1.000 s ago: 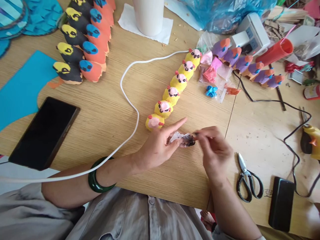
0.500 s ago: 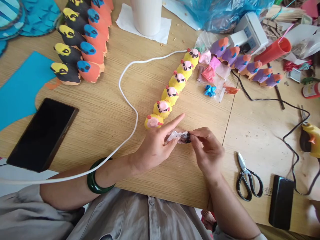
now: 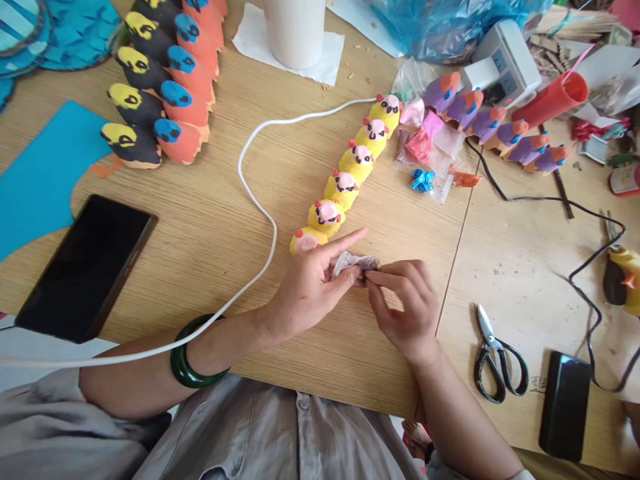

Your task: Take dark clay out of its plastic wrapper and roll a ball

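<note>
A small clear plastic bag [image 3: 350, 262] with dark stuff in it is pinched by my left hand [image 3: 313, 283], thumb over it and index finger stretched out. My right hand [image 3: 407, 303] has its thumb and fingertips closed at the bag's dark right end; whether they grip the bag or the dark stuff I cannot make out. Just beyond my left hand runs a slanting row of yellow clay-covered figures [image 3: 341, 190] with pink faces and red ears. Most have black marks on the face; the nearest figure [image 3: 306, 240], partly behind my left hand, shows a plain pink face.
Small bags of coloured clay [image 3: 419, 145] lie right of the row, near purple figures [image 3: 484, 123]. Scissors [image 3: 495, 357] and a black power bank-like block [image 3: 565, 405] lie at right. A phone [image 3: 87, 267], black-and-orange figures [image 3: 135, 107] and a white cable [image 3: 273, 233] are left.
My right hand has moved left, closer to my left hand, with its fingertips now against the bag's end. The left thumb has shifted further over the bag.
</note>
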{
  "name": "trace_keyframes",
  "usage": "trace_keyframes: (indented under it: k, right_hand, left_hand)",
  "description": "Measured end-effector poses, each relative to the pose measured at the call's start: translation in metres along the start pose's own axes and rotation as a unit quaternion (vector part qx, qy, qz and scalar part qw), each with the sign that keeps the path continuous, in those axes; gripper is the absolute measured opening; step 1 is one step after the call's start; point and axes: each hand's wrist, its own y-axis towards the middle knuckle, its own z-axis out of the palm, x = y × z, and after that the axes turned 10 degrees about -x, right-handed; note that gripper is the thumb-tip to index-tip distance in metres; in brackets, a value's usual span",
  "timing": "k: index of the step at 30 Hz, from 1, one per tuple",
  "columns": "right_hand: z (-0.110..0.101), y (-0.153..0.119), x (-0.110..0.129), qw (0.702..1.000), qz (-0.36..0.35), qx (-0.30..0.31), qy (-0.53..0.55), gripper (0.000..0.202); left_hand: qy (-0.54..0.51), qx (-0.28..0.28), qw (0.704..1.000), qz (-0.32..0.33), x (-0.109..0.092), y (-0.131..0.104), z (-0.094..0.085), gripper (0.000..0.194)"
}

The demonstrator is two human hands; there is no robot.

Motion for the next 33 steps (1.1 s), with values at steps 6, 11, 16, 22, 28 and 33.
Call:
trace_keyframes:
  k: [6,11,16,22,28,33]
  right_hand:
    - [-0.0055,-0.003,0.0038,0.993,0.008,-0.118,-0.02,0.034]
    - [-0.0028,-0.0031,0.0008,0.999,0.001,-0.029,-0.041,0.041]
    - [0.0009,-0.004,-0.0015,1.0,0.018,-0.016,-0.001,0.039]
    - [0.0019,-0.0069,0.0004,0.99,0.076,-0.112,0.028,0.036]
    - [0.0,-0.0031,0.0008,0.998,-0.004,-0.069,-0.015,0.039]
    - [-0.001,-0.0038,0.0013,0.999,-0.012,-0.025,-0.021,0.041]
  left_hand:
    - [-0.021,0.016,0.999,-0.044,0.0013,-0.0001,0.0009,0.062]
    - [0.044,0.005,0.999,-0.022,0.0001,0.0001,-0.0008,0.06]
    - [0.035,-0.009,0.999,-0.021,-0.0035,0.0012,-0.0019,0.058]
    - [-0.012,-0.007,0.999,-0.036,0.002,0.0041,-0.0013,0.059]
    - [-0.071,-0.015,0.995,-0.068,0.0052,0.0035,0.0005,0.06]
    - [-0.051,-0.007,0.997,-0.059,0.0032,0.0033,0.0001,0.057]
